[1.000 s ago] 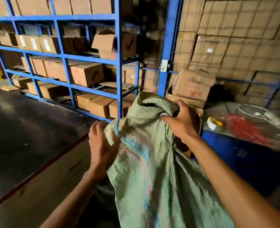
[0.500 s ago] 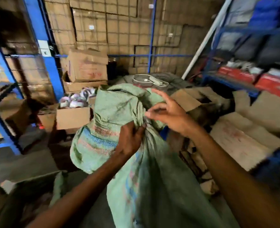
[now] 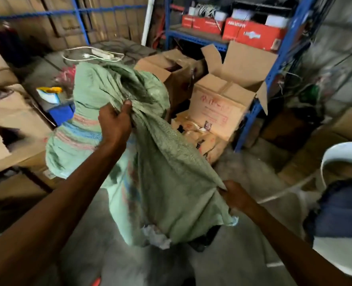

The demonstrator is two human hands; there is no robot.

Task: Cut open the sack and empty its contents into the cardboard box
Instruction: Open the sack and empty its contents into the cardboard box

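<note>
A large green woven sack (image 3: 167,172) with pink and blue stripes hangs in front of me, limp and crumpled. My left hand (image 3: 115,122) grips a bunched fold near its upper part. My right hand (image 3: 236,196) clutches the sack's lower right edge close to the floor. An open cardboard box (image 3: 222,108) with raised flaps and red print stands just beyond the sack to the right. Another open cardboard box (image 3: 171,67) sits behind it. What is inside the sack is hidden.
A blue metal rack (image 3: 251,120) with red boxes (image 3: 251,34) rises behind the open box. Flattened cartons (image 3: 200,137) lie on the concrete floor. Stacked cartons (image 3: 7,120) stand at left, a white power strip (image 3: 101,53) lies at the back, and a white plastic chair (image 3: 344,162) is at right.
My view has swung to the right, away from the left shelving. My right hand let go of the sack's top and dropped to grip its lower edge. My left hand keeps its hold.
</note>
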